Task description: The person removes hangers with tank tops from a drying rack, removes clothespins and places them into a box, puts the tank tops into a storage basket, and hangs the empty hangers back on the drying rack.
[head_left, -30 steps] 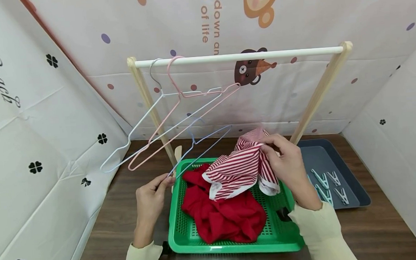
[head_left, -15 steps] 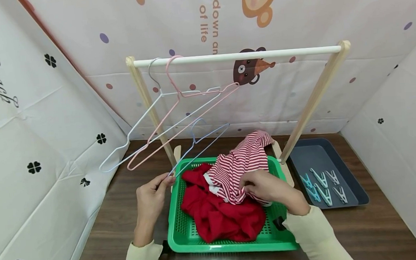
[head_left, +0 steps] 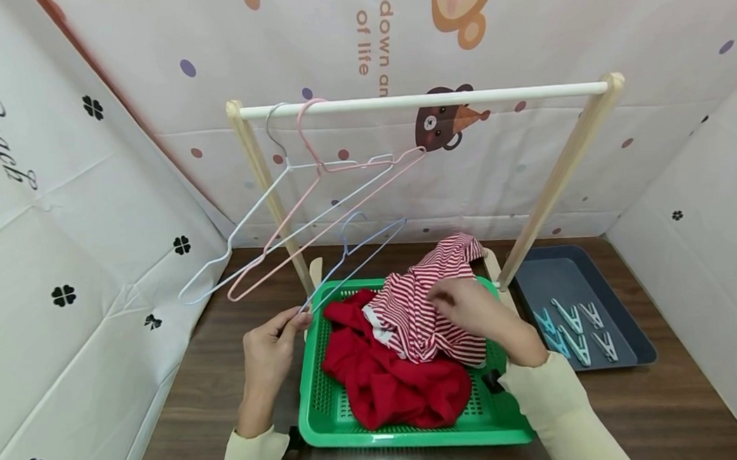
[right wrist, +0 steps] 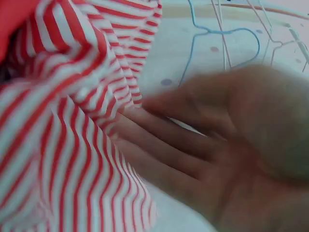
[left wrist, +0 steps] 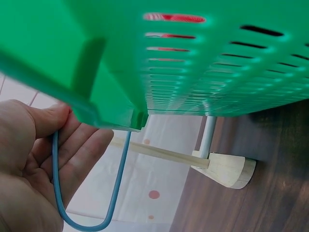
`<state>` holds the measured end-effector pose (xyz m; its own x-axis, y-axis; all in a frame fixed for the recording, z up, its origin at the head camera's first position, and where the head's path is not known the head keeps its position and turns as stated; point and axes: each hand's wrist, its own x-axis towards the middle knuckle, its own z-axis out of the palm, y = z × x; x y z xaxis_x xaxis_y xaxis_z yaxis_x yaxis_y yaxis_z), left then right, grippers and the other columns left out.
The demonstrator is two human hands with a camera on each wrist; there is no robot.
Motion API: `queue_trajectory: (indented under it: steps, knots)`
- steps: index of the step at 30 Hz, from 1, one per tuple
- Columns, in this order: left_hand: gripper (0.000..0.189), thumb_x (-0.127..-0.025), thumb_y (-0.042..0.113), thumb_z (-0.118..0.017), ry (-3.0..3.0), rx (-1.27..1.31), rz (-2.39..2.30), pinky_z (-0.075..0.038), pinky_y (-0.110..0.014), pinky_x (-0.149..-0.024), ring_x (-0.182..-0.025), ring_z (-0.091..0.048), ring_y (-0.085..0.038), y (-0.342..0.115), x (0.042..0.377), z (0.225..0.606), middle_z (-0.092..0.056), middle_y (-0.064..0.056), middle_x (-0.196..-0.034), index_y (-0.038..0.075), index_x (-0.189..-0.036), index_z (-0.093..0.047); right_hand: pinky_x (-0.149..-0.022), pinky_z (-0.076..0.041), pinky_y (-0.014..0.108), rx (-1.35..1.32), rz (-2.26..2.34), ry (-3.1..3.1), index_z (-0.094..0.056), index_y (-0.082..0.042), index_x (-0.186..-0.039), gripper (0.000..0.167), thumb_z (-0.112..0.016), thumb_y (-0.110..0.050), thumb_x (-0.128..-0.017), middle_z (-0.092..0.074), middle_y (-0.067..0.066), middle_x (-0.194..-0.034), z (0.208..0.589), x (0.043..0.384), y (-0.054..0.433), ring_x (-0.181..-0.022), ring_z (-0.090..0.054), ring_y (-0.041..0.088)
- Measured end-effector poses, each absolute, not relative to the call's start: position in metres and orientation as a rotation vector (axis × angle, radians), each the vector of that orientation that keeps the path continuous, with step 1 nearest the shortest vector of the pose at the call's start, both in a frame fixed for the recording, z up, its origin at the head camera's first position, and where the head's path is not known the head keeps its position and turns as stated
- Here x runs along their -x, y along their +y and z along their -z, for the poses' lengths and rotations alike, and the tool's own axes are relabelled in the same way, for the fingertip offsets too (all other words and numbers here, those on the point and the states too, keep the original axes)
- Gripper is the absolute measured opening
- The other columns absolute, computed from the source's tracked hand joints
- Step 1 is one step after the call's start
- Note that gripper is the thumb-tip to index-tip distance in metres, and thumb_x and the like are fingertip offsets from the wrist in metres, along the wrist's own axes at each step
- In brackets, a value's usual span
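A blue clothes hanger (head_left: 351,263) is held at one lower corner by my left hand (head_left: 267,356), thumb against fingers, beside the basket's left rim. In the left wrist view its bent blue end (left wrist: 89,227) lies across the palm. My right hand (head_left: 475,315) is over a red-and-white striped garment (head_left: 412,319). Seen from the right wrist, the fingers (right wrist: 174,154) look fairly straight and reach the striped cloth. The thumb is blurred, so a pinch on the cloth cannot be confirmed. A plain red garment (head_left: 397,390) lies partly under the striped one.
Both garments lie in a green slotted basket (head_left: 419,438). Behind it stands a rack with a white rail (head_left: 424,100) and wooden legs. A white hanger (head_left: 236,241) and a pink hanger (head_left: 274,246) hang there. The grey tray (head_left: 548,268) at right holds several clothes pegs (head_left: 578,344).
My right hand has lowered the raised edge of the striped garment onto the pile, then moved slightly up and away. The garment's lower hem has spread rightward. My left hand keeps the blue hanger.
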<state>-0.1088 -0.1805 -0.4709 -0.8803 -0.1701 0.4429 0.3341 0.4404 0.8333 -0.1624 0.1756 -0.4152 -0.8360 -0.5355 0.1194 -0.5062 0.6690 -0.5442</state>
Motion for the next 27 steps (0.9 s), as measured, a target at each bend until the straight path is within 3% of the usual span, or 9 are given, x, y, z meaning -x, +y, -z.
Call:
queue_trajectory:
  steps: [5,8,12,27]
  knots:
    - [0.012,-0.094,-0.009,-0.075,-2.232,0.137,1.424,-0.057,-0.014,-0.073,-0.079,-0.079,-0.026,-0.179,0.109,0.472,-0.080,-0.011,-0.090,-0.008,-0.105,-0.080,-0.096,-0.052,0.060,0.696,0.995,3.146,-0.072,0.008,-0.120,0.023,-0.073,-0.002,-0.099,-0.072,0.024,-0.116,0.407,0.181,0.178,-0.109,-0.068,0.043]
    - [0.011,-0.094,-0.009,-0.075,-2.230,0.140,1.407,-0.057,-0.013,-0.073,-0.078,-0.079,-0.023,-0.179,0.108,0.473,-0.080,-0.011,-0.089,-0.007,-0.104,-0.081,-0.107,-0.044,0.064,0.633,1.003,3.146,-0.066,0.011,-0.130,0.037,-0.075,-0.008,-0.099,-0.067,0.029,-0.128,0.417,0.195,0.179,-0.124,-0.060,0.047]
    - [0.011,-0.093,-0.009,-0.076,-2.234,0.153,1.388,-0.056,-0.012,-0.073,-0.077,-0.078,-0.021,-0.178,0.107,0.473,-0.080,-0.011,-0.089,-0.008,-0.103,-0.081,-0.111,-0.042,0.063,0.580,0.938,3.019,-0.058,0.011,-0.141,0.051,-0.075,-0.017,-0.102,-0.058,0.033,-0.140,0.439,0.205,0.180,-0.135,-0.051,0.050]
    - [0.011,-0.093,-0.008,-0.077,-2.230,0.156,1.381,-0.056,-0.012,-0.070,-0.076,-0.076,-0.015,-0.175,0.107,0.472,-0.080,-0.009,-0.088,-0.006,-0.104,-0.081,-0.096,-0.054,0.058,0.508,1.002,3.196,-0.075,0.004,-0.119,0.022,-0.075,-0.008,-0.100,-0.074,0.023,-0.119,0.457,0.205,0.180,-0.112,-0.069,0.043]
